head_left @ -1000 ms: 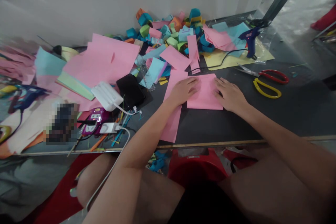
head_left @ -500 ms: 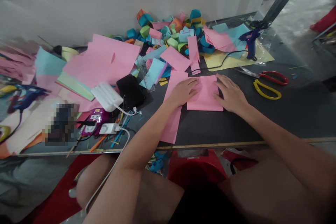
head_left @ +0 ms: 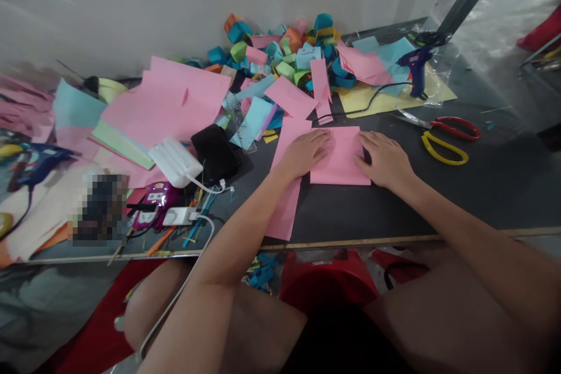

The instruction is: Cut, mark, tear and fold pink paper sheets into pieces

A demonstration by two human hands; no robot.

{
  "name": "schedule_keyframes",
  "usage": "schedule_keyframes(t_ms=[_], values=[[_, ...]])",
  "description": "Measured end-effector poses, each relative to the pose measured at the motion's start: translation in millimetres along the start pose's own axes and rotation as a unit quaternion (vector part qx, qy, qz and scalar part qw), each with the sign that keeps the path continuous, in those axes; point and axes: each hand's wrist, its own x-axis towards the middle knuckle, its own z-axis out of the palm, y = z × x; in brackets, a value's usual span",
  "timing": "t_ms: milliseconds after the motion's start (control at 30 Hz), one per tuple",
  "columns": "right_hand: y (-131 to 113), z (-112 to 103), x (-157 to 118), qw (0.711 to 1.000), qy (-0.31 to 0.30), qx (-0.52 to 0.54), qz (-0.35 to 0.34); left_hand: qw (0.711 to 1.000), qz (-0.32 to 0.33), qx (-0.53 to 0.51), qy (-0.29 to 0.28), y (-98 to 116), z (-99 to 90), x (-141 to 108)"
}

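Note:
A folded sheet of pink paper [head_left: 342,158] lies flat on the dark tabletop in front of me. My left hand [head_left: 307,152] rests on its left side with the fingers stretched out flat. Under that hand and forearm runs a longer pink paper strip [head_left: 283,210], partly covered. On the folded sheet's right edge lies my right hand [head_left: 385,158], fingers extended and thumb apart. To the right of it are scissors [head_left: 447,134] with one red and one yellow handle, blades pointing left.
Rolled paper pieces [head_left: 284,52] in several colours are heaped at the back. A blue glue gun [head_left: 416,70] stands at the back right; another glue gun [head_left: 44,160] is far left. Large pink sheets [head_left: 175,93], a white power bank [head_left: 175,160] and a black phone-like object [head_left: 214,152] lie left.
The right hand's fingers have shifted very slightly on the folded sheet. The view has moved a little; otherwise both hands stay in place on the paper.

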Motion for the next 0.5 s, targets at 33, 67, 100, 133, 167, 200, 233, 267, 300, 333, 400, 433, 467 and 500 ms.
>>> schedule_keyframes(t_ms=[33, 67, 100, 133, 167, 200, 233, 267, 300, 333, 400, 433, 467, 500], values=[[-0.2, -0.1, 0.0, 1.000, 0.000, -0.001, 0.000, 1.000, 0.000, 0.000, 0.001, -0.4, 0.2, 0.0], [-0.3, -0.2, 0.0, 1.000, 0.000, -0.002, -0.001, 1.000, 0.001, 0.000, 0.002, -0.8, 0.4, -0.1], [-0.4, -0.4, 0.0, 1.000, 0.000, -0.003, -0.001, 1.000, 0.003, 0.001, 0.004, -1.2, 0.6, -0.1], [-0.4, -0.4, -0.1, 1.000, 0.000, -0.005, -0.001, 1.000, 0.005, 0.001, 0.006, -1.6, 0.7, -0.2], [-0.2, -0.3, -0.1, 1.000, -0.001, -0.008, 0.001, 1.000, 0.007, 0.003, 0.007, -1.9, 0.8, -0.3], [0.2, -0.1, 0.0, 1.000, -0.001, -0.011, 0.003, 1.000, 0.009, 0.004, 0.007, -2.1, 0.9, -0.3], [0.7, 0.3, 0.0, 1.000, -0.001, -0.013, 0.005, 1.000, 0.009, 0.006, 0.008, -2.1, 0.8, -0.3], [1.4, 0.8, 0.1, 1.000, 0.000, -0.014, 0.006, 1.000, 0.009, 0.008, 0.007, -2.1, 0.8, -0.3], [2.1, 1.4, 0.2, 1.000, 0.001, -0.015, 0.006, 1.000, 0.008, 0.009, 0.007, -2.0, 0.7, -0.3], [2.7, 2.1, 0.4, 1.000, 0.003, -0.016, 0.005, 1.000, 0.007, 0.009, 0.007, -1.9, 0.5, -0.2], [3.5, 3.0, 0.5, 1.000, 0.006, -0.018, 0.002, 1.000, 0.006, 0.010, 0.006, -1.8, 0.3, -0.2], [3.5, 3.2, 0.5, 1.000, 0.007, -0.020, 0.002, 1.000, 0.007, 0.009, 0.007, -1.8, 0.2, -0.3], [3.3, 3.2, 0.5, 1.000, 0.007, -0.022, 0.002, 1.000, 0.008, 0.009, 0.009, -2.0, 0.2, -0.4], [3.0, 3.0, 0.5, 1.000, 0.006, -0.025, 0.002, 1.000, 0.009, 0.009, 0.011, -2.3, 0.4, -0.5]])
